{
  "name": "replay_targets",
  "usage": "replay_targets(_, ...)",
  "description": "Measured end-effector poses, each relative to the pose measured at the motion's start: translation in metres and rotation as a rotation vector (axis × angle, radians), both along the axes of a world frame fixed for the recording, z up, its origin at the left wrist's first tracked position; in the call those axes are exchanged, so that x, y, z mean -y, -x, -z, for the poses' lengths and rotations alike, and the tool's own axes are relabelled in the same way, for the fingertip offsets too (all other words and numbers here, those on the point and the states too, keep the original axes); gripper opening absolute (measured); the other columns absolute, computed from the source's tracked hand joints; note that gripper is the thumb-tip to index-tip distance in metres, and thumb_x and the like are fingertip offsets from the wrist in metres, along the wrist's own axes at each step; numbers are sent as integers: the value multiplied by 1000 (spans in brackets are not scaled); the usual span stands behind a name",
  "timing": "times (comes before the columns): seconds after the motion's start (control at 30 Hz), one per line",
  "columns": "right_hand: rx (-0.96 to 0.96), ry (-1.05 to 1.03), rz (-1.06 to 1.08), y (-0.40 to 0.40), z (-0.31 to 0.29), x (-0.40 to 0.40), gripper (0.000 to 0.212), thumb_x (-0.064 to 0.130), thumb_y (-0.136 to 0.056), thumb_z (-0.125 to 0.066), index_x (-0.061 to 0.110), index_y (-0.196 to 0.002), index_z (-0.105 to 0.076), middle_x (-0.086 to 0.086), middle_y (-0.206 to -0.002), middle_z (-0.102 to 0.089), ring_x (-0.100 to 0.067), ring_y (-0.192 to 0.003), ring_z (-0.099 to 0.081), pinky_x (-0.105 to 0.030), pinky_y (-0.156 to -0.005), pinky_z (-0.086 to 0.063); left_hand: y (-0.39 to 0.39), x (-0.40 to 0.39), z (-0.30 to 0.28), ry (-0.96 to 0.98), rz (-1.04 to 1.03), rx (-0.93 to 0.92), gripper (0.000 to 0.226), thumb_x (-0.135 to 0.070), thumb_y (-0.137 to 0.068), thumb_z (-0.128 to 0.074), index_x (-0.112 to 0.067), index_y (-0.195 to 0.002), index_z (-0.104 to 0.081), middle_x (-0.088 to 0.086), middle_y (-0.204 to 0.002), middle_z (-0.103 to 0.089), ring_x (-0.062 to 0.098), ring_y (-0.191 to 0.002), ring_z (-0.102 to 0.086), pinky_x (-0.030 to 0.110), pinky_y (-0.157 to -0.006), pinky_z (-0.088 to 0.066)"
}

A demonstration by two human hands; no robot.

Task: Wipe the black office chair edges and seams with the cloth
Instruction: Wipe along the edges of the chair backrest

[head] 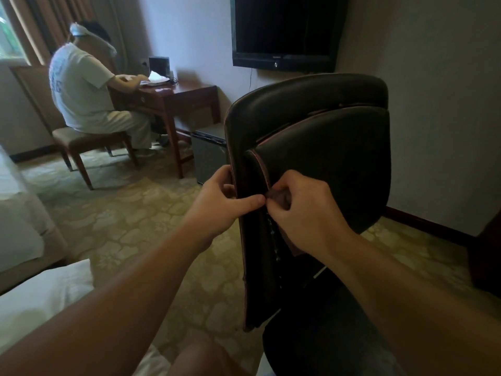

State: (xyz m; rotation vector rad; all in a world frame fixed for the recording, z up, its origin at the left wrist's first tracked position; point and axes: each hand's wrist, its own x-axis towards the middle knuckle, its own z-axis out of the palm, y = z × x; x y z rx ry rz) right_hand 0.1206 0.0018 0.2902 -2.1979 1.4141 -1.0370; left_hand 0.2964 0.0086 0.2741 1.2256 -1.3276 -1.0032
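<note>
Two hands meet at the black office chair's (320, 147) left side edge, mid-room by the wall. The left hand (222, 202) clamps the backrest edge, thumb across the front. The right hand (303, 210), fingers curled, pinches something small and dark at the seam, possibly the cloth (279, 198).

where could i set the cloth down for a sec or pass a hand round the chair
Bare carpet lies between the black office chair, the bed corner and the wooden desk. A narrower strip of carpet runs between the chair and the right wall. It is crowded at the chair's left edge, where the left hand and right hand meet.
</note>
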Motion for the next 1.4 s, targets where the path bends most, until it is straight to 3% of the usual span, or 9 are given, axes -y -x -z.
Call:
replay_targets(0.1,74,10,44,2,0,1,11,27,-91,-69,27,-96,-59,13,-84,-60,0,-76,-60,-15,-67,-49,-1,0,-3,1,20,-14,44,-13,-80,-80,-37,-112,-60,2,-112,-72,16,-100,-72,40,-90,-58)
replay_targets(0.3,-20,34,6,1,-3,3,11,28,-92,-67,29,-96,-58,14,-86,-59,0,-78,-60,-17,-71,-52,1,0,-2,13,35,-50,43,-8,-82,-78,-30,-115,-61,-3,-114,-71,15,-99,-73,41,-91,-59)
replay_targets(0.63,-38,75,50,1,-9,9,12,27,-92,-67,25,-102,-59,12,-91,-60,-1,-82,-59,-19,-73,-52,2,6,-3,17,25,-61,52,-8,-82,-78,-40,-117,-57,-2,-116,-68,15,-103,-71,42,-91,-59)
replay_targets(0.8,-35,40,32,3,-14,9,15,27,-92,-68,31,-96,-55,15,-87,-57,3,-79,-57,-11,-65,-43,1,5,-5,7,55,-78,46,-8,-85,-75,-40,-114,-58,0,-113,-70,14,-100,-72,37,-86,-60)
replay_targets(1.0,-43,14,4,2,-17,9,16,27,-92,-68,32,-95,-53,14,-89,-58,2,-79,-57,-12,-66,-45,1,6,-9,-9,61,-99,44,-5,-85,-74,-35,-113,-58,-3,-113,-68,11,-95,-73,26,-74,-59)
replay_targets(1.23,-43,5,-32,-1,-20,9,14,26,-92,-68,31,-95,-55,14,-87,-59,0,-79,-59,-12,-67,-46,-3,7,-16,-8,59,-37,57,-6,-81,-78,-21,-131,-56,-1,-121,-67,19,-109,-69,39,-90,-59)
replay_targets(1.4,-44,53,-14,-2,-19,10,14,23,-91,-69,29,-95,-56,14,-88,-59,1,-80,-58,-15,-71,-47,-1,10,-15,29,39,15,66,-10,-75,-85,-37,-126,-54,-6,-120,-66,15,-110,-67,43,-96,-56)
